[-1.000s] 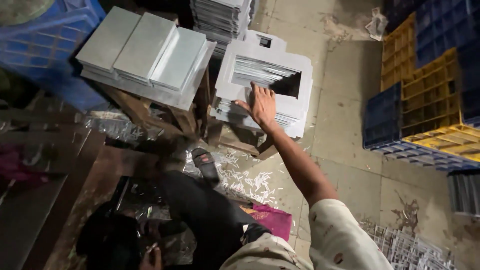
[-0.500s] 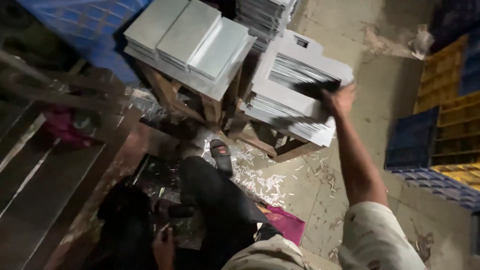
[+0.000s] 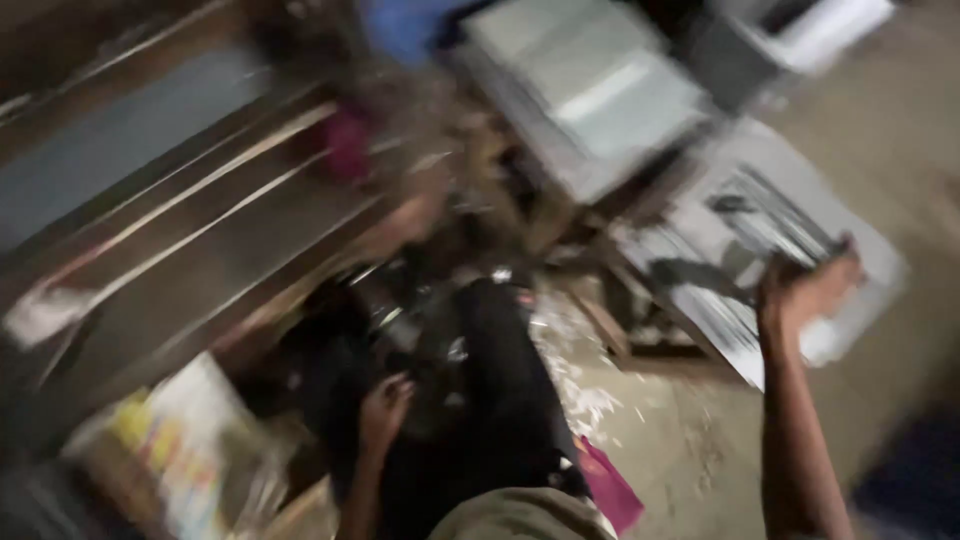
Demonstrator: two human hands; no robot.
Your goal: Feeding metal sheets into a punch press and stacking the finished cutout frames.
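Observation:
The view is heavily blurred. My right hand (image 3: 805,290) reaches out to a stack of thin grey metal sheets (image 3: 760,215) on a low wooden stand, fingers curled around a sheet (image 3: 715,300) at the near edge of the pile. My left hand (image 3: 385,410) rests low against a dark machine part (image 3: 420,340) beside my dark trouser leg (image 3: 505,400); its grip is too blurred to read.
A second stack of grey sheets (image 3: 590,90) sits behind on a wooden stand. Long metal rails of a bench (image 3: 180,230) run along the left. Metal scraps (image 3: 590,390) litter the concrete floor, a pink cloth (image 3: 610,485) lies by my leg, and a coloured box (image 3: 185,440) sits lower left.
My view has swung left and down. The right hand went from lying flat on the sheet stack to curling around a sheet at its edge. The left hand stayed by the dark machine.

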